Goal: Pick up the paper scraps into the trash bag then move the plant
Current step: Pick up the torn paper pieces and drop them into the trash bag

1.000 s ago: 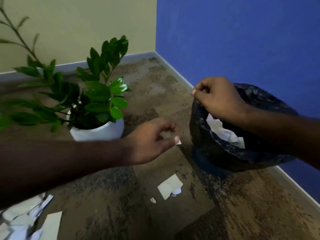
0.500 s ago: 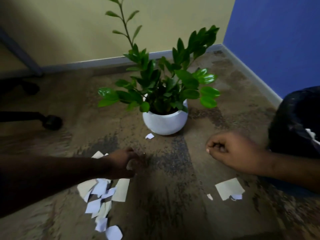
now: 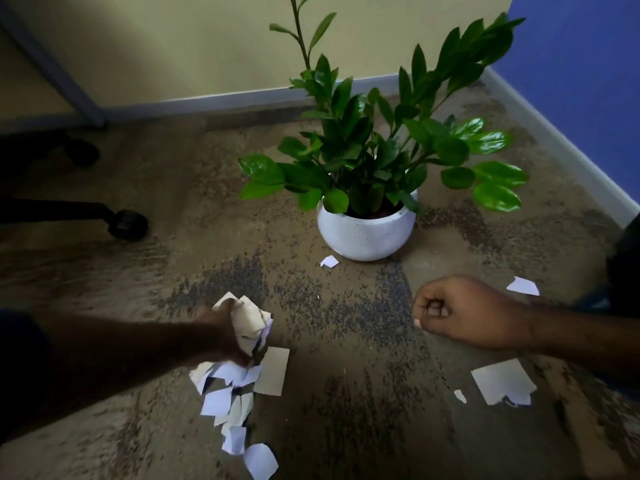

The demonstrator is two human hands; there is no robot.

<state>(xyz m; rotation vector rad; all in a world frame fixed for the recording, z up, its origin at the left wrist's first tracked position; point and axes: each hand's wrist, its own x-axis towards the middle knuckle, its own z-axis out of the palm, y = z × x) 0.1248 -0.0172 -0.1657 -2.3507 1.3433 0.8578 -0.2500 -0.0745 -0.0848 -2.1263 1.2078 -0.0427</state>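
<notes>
A: Gripping a crumpled bunch of paper scraps (image 3: 251, 327) in the left hand (image 3: 221, 336), above the pile (image 3: 232, 393) on the carpet (image 3: 346, 393).

B: Better to squeeze firmly, so no loose piece drops. Right hand (image 3: 460, 311)?

A: Curled into a fist, holding nothing visible.

B: Trash bag (image 3: 625, 268)?

A: Only a dark edge, far right. Plant (image 3: 367, 188) standing behind, not yet moved.

B: Then carry low, straight to the bag.
</notes>
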